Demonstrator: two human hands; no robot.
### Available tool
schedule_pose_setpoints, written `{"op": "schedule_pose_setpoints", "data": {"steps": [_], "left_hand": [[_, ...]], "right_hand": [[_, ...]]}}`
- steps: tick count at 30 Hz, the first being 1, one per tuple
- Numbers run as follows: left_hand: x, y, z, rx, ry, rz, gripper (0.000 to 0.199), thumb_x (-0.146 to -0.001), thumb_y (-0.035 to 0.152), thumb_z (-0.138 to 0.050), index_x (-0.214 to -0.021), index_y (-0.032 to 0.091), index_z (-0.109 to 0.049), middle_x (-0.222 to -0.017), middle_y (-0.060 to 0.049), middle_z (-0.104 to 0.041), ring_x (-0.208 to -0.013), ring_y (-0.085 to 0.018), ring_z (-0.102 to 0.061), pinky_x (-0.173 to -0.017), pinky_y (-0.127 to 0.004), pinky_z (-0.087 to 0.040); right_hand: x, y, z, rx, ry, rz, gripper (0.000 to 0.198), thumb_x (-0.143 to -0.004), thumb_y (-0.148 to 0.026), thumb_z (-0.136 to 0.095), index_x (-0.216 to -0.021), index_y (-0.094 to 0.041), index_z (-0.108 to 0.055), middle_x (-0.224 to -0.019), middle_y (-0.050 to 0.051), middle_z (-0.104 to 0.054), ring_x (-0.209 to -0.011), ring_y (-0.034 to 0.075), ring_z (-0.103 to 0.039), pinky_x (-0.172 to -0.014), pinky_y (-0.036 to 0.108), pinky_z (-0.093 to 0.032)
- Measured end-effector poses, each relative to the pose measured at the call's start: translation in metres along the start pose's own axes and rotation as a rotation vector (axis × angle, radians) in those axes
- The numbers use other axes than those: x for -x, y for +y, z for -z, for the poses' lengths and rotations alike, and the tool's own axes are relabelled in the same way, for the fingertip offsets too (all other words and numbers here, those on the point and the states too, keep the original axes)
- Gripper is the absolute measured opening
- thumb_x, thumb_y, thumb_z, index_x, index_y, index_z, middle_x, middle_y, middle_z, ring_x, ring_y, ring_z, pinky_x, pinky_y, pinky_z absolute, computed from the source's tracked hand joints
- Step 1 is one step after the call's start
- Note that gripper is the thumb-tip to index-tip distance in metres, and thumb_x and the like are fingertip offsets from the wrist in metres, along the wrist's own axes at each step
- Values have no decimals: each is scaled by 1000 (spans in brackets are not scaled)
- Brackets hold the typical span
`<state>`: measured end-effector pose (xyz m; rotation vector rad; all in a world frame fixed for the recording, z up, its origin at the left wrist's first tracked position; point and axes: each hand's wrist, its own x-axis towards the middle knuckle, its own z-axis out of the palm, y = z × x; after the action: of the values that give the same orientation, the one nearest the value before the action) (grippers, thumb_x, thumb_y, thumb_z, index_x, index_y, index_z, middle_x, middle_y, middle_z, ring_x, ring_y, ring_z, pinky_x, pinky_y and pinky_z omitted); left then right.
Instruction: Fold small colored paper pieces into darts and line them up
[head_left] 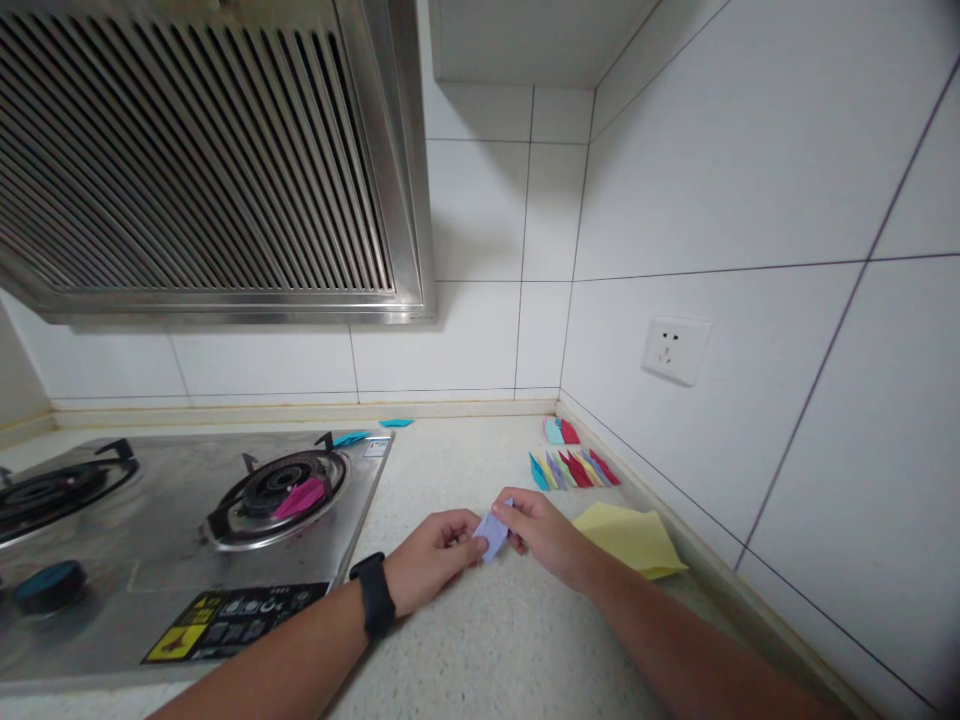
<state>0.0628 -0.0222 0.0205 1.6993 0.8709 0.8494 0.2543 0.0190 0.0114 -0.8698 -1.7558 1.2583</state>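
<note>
A small piece of folded lavender paper [494,534] is pinched between my two hands, just above the counter. My left hand [442,552], with a black watch on its wrist, grips the paper's left and lower edge between thumb and fingers. On the upper right edge, my right hand [541,530] holds it the same way. Beside my right forearm lies a yellow sheet of paper [634,538], partly covered by that arm. Beyond my hands a row of folded colored paper pieces [576,470] lies on the counter, with a smaller group [561,431] behind it.
To the left is a gas stove [172,540] with a pink folded paper [300,497] on its burner. Blue folded papers [396,423] lie near the back wall and the stove's corner. A range hood [217,170] hangs above; a socket [676,350] is on the right wall.
</note>
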Motion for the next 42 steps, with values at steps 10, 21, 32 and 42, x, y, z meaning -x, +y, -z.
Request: {"op": "schedule_pose_setpoints", "data": {"steps": [10,21,32,42], "left_hand": [[1,-6,1,40,-8,21,33,-86,47,-55,-88,14,-58,-65,4,-49,-46,-5,-33,-42,-20,-22],[0,-5,0,53,4,-16,31,-86,44,-55,-90,14,-61,-70,2,-52,-50,-6,-37,-48,-20,-30],[1,-3,-1,-4,69,-14,33,-85,46,-55,-87,13,-60,-64,4,-47,-51,-7,-38,-48,-20,-28],[0,-5,-1,7,52,-4,36,-86,49,-52,-89,14,-60,-64,4,-46,-48,-7,-36,-46,-20,-28]], "right_hand": [[3,-6,0,-52,-17,-20,32,-84,-46,-57,-71,-17,-55,-53,-5,-46,-46,8,-39,-44,21,-28],[3,-5,1,-49,-24,-16,33,-86,-47,-55,-73,-16,-55,-51,-5,-46,-45,8,-38,-44,21,-28],[2,-2,0,1,-31,-31,31,-80,-48,-61,-78,-18,-56,-53,-6,-49,-45,8,-40,-43,20,-30],[4,-4,0,-45,-48,-32,31,-83,-48,-58,-78,-18,-56,-58,-4,-53,-48,9,-41,-46,21,-31]]}}
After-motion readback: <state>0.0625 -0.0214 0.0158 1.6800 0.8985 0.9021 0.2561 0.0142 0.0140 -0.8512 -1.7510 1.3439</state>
